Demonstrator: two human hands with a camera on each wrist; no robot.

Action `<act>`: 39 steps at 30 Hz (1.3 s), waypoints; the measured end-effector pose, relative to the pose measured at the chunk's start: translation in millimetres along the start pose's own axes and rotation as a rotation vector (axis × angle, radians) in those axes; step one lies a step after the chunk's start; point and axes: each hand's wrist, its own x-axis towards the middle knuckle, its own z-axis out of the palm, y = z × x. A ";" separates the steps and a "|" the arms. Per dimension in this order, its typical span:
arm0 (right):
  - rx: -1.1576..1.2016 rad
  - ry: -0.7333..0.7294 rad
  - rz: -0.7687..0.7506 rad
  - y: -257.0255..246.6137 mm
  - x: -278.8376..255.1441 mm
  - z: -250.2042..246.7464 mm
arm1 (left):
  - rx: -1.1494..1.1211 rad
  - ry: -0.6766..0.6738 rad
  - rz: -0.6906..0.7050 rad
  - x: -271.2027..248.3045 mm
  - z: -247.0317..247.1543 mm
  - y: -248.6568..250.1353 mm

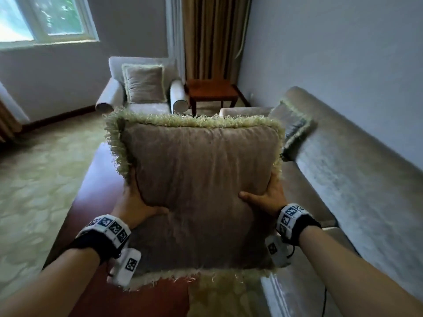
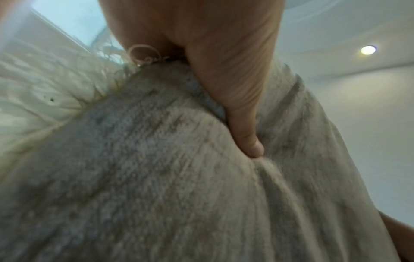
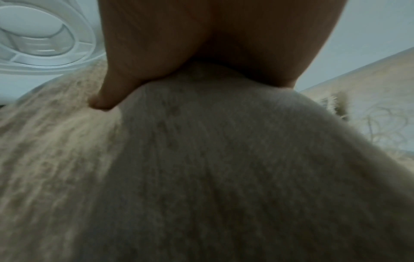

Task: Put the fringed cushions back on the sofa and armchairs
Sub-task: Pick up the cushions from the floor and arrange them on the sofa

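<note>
— Head view: where is the cushion (image 1: 201,179)?
— Held up over the dark wooden table (image 1: 96,193), beside the sofa (image 1: 357,179). The left hand (image 1: 135,202) grips its left side and the right hand (image 1: 267,195) its right, thumbs pressed into the front.
— And the others?
— One cushion on the armchair (image 1: 145,84) leans against its back; another (image 1: 290,124) sits at the sofa's far end.
— Wrist views?
— Both thumbs dent the fabric.

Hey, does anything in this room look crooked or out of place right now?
The cushion on the sofa is slumped sideways into the far corner, unlike the upright one on the armchair. A third cushion is held in both hands.
</note>
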 end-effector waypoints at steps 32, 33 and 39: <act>-0.183 0.433 0.724 258.4 176.9 -340.7 | 0.016 -0.680 0.619 302.7 489.1 347.7; -0.182 0.430 0.743 265.5 185.1 -345.2 | 0.018 -0.697 0.622 312.0 502.2 352.6; -0.180 0.465 0.886 314.5 242.9 -360.2 | 0.041 -0.817 0.688 380.5 592.2 388.6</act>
